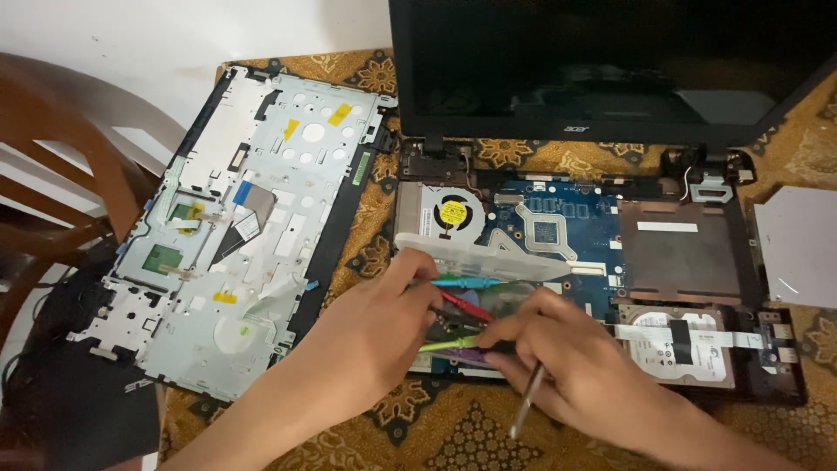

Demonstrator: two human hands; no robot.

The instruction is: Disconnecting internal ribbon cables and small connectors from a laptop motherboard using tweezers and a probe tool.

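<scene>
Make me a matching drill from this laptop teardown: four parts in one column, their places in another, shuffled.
Things:
1. cooling fan
2. hard drive
3. removed keyboard cover
4. laptop screen

Places:
A. bottom right of the open base
B. flat on the cloth, left of the base
C. upright behind the base
D. top left of the base, beside the blue board

Pairs: 1-D, 2-A, 3-B, 4-C

Laptop screen (610, 61) cropped at top, case (471, 262) contents hand-hidden — chair (52, 174) cut off
</scene>
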